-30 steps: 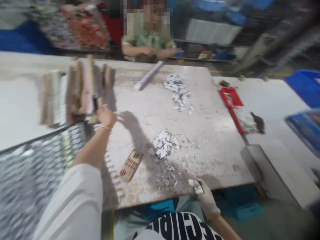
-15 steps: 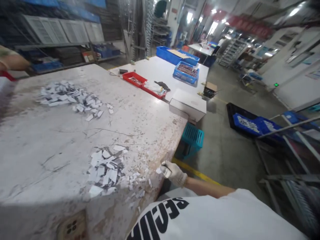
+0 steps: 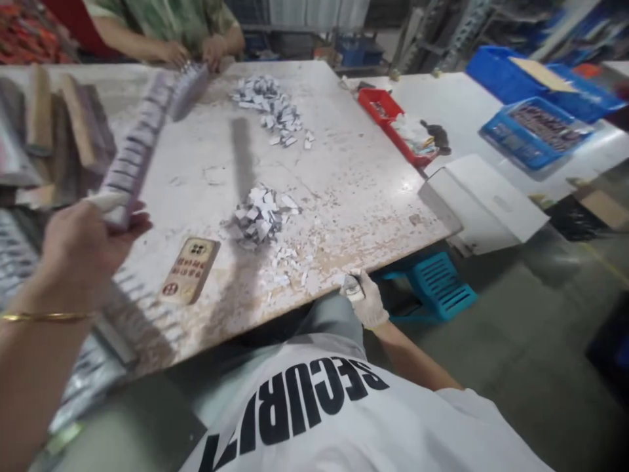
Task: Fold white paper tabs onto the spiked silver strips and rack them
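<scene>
My left hand, bare with a gold bracelet, is closed around the near end of a long narrow strip of small pale pieces, held above the worn white table. My right hand, in a white glove, rests at the table's near edge and grips a small pale object that I cannot name. A heap of small white paper bits lies between my hands, with loose scraps scattered toward the edge. A tan card with red marks lies flat by my left hand.
A second heap of white bits lies farther back. Across the table a person's hands hold a similar strip. Stacked upright bundles stand at left. A red tray, white box, blue crates and a teal stool are at right.
The view has swung back left from the aisle to the table. My left hand has come into view holding the long strip. My right hand stays at the table edge.
</scene>
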A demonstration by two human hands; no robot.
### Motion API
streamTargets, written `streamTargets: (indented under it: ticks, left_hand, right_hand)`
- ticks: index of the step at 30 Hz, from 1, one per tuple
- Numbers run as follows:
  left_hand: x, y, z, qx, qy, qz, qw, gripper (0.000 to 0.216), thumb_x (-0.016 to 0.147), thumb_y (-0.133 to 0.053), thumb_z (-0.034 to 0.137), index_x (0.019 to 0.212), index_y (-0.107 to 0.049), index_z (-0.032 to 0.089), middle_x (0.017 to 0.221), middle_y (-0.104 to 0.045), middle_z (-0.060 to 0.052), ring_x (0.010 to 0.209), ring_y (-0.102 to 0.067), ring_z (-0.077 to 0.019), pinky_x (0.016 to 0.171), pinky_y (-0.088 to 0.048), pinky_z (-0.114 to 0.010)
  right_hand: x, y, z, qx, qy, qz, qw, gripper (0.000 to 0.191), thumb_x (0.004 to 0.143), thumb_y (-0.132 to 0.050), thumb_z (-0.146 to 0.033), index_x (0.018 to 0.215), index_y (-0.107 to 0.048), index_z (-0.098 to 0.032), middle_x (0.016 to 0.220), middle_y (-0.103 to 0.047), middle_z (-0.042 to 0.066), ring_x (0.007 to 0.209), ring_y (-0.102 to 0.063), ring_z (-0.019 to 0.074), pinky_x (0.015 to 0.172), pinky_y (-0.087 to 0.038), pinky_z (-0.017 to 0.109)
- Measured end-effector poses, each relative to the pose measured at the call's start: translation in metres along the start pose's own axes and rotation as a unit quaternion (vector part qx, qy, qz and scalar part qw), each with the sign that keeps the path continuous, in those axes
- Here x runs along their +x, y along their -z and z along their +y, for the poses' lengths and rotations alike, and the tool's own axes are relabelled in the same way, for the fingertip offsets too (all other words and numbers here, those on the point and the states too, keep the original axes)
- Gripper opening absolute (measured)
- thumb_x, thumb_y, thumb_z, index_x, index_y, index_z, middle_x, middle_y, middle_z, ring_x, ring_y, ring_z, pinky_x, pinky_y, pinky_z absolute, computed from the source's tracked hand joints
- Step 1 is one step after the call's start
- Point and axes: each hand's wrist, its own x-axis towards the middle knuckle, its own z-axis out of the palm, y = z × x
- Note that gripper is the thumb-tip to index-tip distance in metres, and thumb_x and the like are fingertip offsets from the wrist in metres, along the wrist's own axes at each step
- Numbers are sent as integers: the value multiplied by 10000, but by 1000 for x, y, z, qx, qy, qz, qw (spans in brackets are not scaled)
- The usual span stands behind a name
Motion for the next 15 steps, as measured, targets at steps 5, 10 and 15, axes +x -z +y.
streamTargets:
  ticks: [5,10,15]
  left_hand:
    - [-108,-5,-67,-218,53,-192,955,295,861,-534,165,1096,-675,57,928,-787,-50,857,-711,-145,729,-566,-238]
    - [-217,-16,-139,-262,118,-329,899,381,694,-736,319,1017,-657,133,840,-794,-85,585,-660,-146,552,-582,-266]
    - [-258,-33,-174,-171,105,-365,909,390,769,-647,364,1109,-602,176,955,-812,-69,595,-693,-134,582,-602,-269]
  right_hand:
    - [1,19,17,79,18,6,997,463,987,-532,-702,940,-592,-245,743,-655,12,689,-647,187,700,-580,336]
    - [9,33,15,176,15,2,984,506,1001,-422,-763,884,-482,-274,686,-548,-27,620,-603,164,677,-587,339]
    - [4,39,15,104,67,-17,992,505,1030,-384,-750,915,-504,-273,725,-580,-11,648,-600,169,672,-571,339]
